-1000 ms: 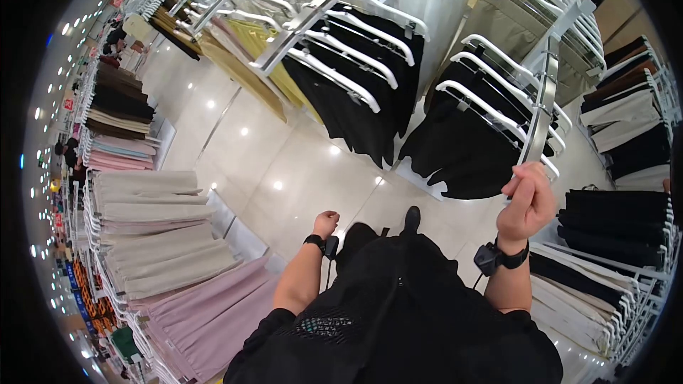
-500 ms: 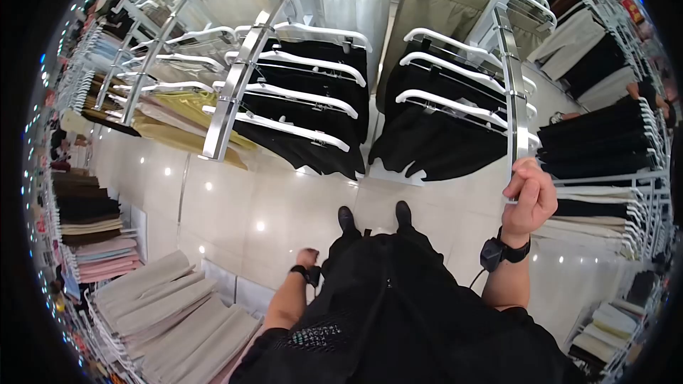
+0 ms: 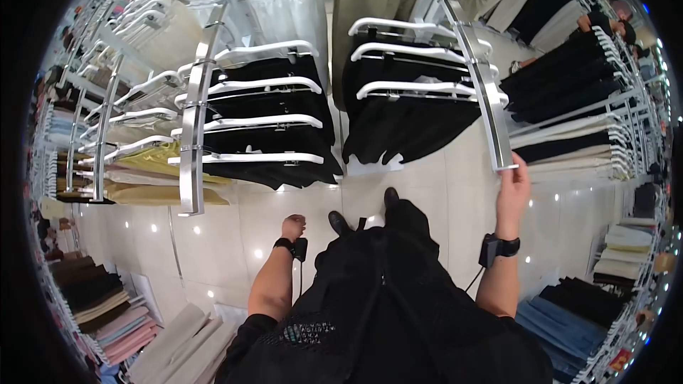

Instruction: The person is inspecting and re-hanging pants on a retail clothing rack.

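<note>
My right hand (image 3: 514, 185) is at the front end of the right metal display rail (image 3: 489, 99). Its fingers are stretched out along the rail's end and seem to touch it; the fingertips are partly hidden. My left hand (image 3: 294, 227) hangs low over the floor, its fingers loosely curled with nothing visible in them. Black trousers (image 3: 409, 124) hang from white hangers (image 3: 416, 90) on the right rail. More black trousers (image 3: 263, 146) hang on white hangers (image 3: 252, 158) from the left metal rail (image 3: 192, 128).
Yellow garments (image 3: 160, 160) hang farther left. Folded pink clothes (image 3: 131, 338) and beige trousers (image 3: 178, 345) are at lower left. On the right are dark trousers (image 3: 558, 78), pale trousers (image 3: 569, 163) and blue jeans (image 3: 562, 331). Glossy tiled floor (image 3: 242, 235) lies below.
The view has turned, so the racks sit farther left. My right hand has gone from bent fingers to straighter ones at the rail's end. My left hand has moved up and forward.
</note>
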